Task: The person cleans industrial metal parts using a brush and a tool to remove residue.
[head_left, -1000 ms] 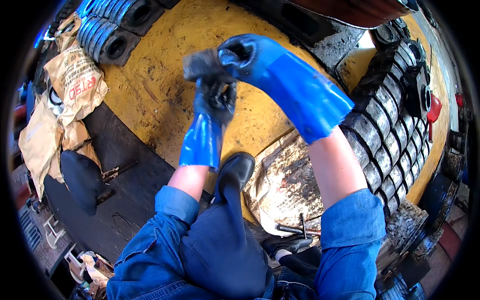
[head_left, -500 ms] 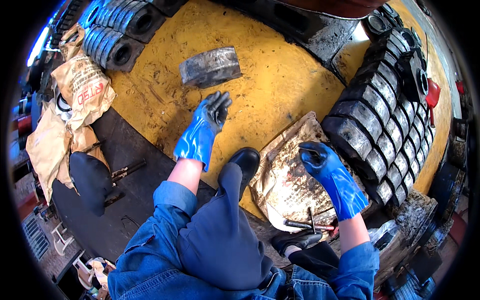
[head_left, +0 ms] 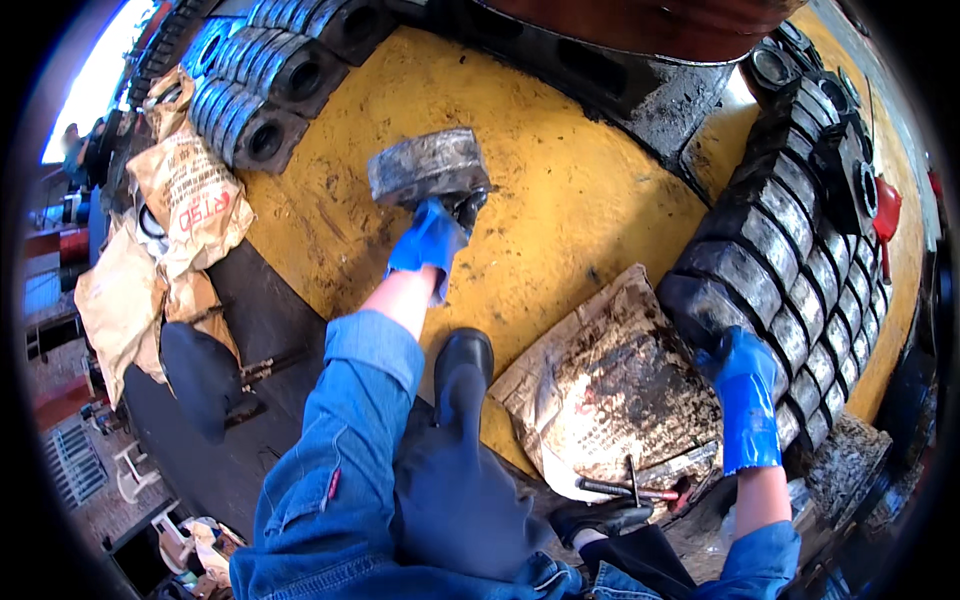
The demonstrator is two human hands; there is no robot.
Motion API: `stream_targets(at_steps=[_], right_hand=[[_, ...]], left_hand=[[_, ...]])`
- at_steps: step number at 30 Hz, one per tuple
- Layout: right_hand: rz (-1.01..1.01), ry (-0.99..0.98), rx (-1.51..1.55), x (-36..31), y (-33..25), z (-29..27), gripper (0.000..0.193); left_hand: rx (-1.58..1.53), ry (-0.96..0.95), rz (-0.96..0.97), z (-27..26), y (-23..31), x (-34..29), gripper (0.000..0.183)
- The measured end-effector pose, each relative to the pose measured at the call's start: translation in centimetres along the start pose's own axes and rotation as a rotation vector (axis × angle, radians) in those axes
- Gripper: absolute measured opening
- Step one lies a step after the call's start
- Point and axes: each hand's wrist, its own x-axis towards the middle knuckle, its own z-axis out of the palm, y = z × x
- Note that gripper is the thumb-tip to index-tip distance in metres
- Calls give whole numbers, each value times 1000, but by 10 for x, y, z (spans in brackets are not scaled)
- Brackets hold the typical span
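Observation:
A curved, worn grey metal block (head_left: 425,168) lies alone on the yellow surface. My left hand (head_left: 432,238), in a blue glove with blackened fingers, is at the block's near side; its fingers close on the near right edge and are partly hidden under it. To the right, rows of similar black and silver metal blocks (head_left: 775,225) are packed together. My right hand (head_left: 742,365), also blue-gloved, touches the near end of those rows. Its fingertips are dark against the blocks and hard to make out.
A grease-stained paper sheet (head_left: 610,390) lies between my feet and the rows, with a hammer-like tool (head_left: 632,490) by my right shoe. Brown paper sacks (head_left: 185,200) and a dark stool seat (head_left: 198,380) are at left. More blocks (head_left: 265,135) stand behind; a rust-red drum-like form (head_left: 650,25) overhangs the far edge.
My left hand has gone forward from bare yellow surface to the lone block and taken hold of its near edge. My right hand has moved right, from above the paper to the packed rows.

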Motion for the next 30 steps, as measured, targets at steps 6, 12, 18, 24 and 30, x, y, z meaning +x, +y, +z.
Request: stream_targets(at_steps=[6,12,18,24,30], right_hand=[[62,-129,7,14,-11,-7,32],[111,-189,-12,21,-4,-5,30],[108,-66,63,10,23,35,35],[169,-231,-153,17,15,29,33],[318,-321,-154,21,7,21,23]], left_hand=[[13,156,96,-30,20,1,35],[-43,131,170,47,66,74,37],[-70,121,255,112,144,152,38],[-67,114,328,125,237,206,40],[-40,81,322,138,274,234,42]])
